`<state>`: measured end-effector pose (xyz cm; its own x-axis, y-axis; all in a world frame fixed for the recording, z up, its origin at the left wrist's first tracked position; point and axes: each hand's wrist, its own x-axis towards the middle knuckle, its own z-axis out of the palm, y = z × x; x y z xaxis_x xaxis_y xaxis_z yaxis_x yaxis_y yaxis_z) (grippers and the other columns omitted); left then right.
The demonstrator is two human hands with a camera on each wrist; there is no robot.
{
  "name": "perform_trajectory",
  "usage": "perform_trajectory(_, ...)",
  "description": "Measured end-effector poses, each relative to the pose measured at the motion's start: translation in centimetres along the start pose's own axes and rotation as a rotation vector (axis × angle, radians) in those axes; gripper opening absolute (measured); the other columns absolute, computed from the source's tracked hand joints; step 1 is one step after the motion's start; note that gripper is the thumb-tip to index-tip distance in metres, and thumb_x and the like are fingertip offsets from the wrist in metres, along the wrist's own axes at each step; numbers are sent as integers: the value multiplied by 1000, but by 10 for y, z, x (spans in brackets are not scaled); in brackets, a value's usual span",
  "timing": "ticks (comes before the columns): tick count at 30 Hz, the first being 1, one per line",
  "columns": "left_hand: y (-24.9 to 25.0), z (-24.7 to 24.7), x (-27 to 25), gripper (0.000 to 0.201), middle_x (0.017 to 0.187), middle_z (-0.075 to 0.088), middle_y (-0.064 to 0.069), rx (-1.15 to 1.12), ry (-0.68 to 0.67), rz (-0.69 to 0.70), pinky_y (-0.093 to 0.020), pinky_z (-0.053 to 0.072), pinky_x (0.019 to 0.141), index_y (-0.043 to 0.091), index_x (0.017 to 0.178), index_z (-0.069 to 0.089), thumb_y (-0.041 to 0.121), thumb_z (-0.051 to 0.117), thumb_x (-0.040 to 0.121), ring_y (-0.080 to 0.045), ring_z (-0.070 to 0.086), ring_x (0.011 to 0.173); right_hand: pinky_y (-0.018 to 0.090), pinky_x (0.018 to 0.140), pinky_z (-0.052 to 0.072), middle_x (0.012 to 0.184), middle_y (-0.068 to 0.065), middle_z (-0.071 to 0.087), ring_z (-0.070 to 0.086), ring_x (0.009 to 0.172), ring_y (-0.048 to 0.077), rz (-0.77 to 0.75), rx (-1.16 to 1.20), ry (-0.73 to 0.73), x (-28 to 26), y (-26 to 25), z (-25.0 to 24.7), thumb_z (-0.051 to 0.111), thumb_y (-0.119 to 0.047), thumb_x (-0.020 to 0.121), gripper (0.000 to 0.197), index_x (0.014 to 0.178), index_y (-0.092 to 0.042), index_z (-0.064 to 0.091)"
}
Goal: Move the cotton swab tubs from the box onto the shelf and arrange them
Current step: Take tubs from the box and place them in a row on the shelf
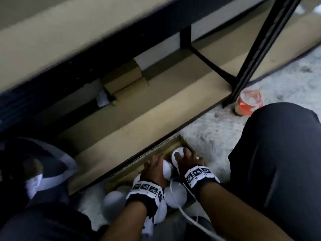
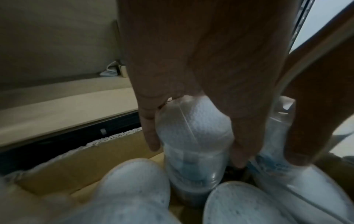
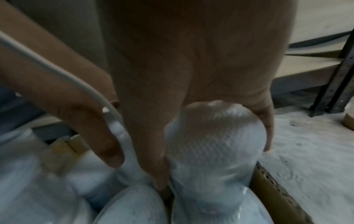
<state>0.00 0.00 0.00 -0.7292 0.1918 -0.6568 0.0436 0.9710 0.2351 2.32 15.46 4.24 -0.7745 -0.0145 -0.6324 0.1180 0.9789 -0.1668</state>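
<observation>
An open cardboard box sits on the floor against the shelf's lowest beige board. Several clear tubs packed with white cotton swabs stand in it. My left hand reaches down and grips one upright tub, with fingers on both its sides. Just right of it, my right hand grips another tub at the box's right end, by the cardboard wall. More tubs stand nearer me. Both held tubs are still down among the others.
A small cardboard carton lies at the back of the shelf board. A black shelf post stands at the right, with an orange-lidded jar on the floor beside it. My knee is close on the right. A white cable trails from my wrist.
</observation>
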Motion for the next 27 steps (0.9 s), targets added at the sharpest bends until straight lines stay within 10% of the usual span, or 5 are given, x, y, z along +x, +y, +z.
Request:
perform_trajectory(12, 16, -60, -98, 101, 140, 25, -1, -40, 273, -22, -39, 44, 99, 20, 142, 24, 35, 83, 61, -32, 30, 129, 52, 114, 28, 163, 8, -10, 8, 146, 40, -25, 44, -7, -60, -12, -58, 62, -27, 89, 84, 155, -36, 12)
perform_trajectory(19, 31, -122, -142, 101, 141, 22, 2, -40, 420, 105, -42, 42, 103, 24, 150, 21, 45, 74, 66, -27, 29, 129, 44, 102, 44, 140, 6, 23, 35, 129, 39, -154, 84, 154, -94, -16, -113, 73, -37, 65, 87, 140, -40, 29)
perform_trajectory(27, 42, -195, -202, 102, 141, 29, 2, -91, 561, 201, -36, 35, 109, 24, 153, 25, 53, 75, 68, -24, 26, 133, 34, 108, 36, 145, 7, 41, 36, 135, 33, -298, 28, 335, -143, -16, -190, 67, -56, 75, 82, 147, -37, 30)
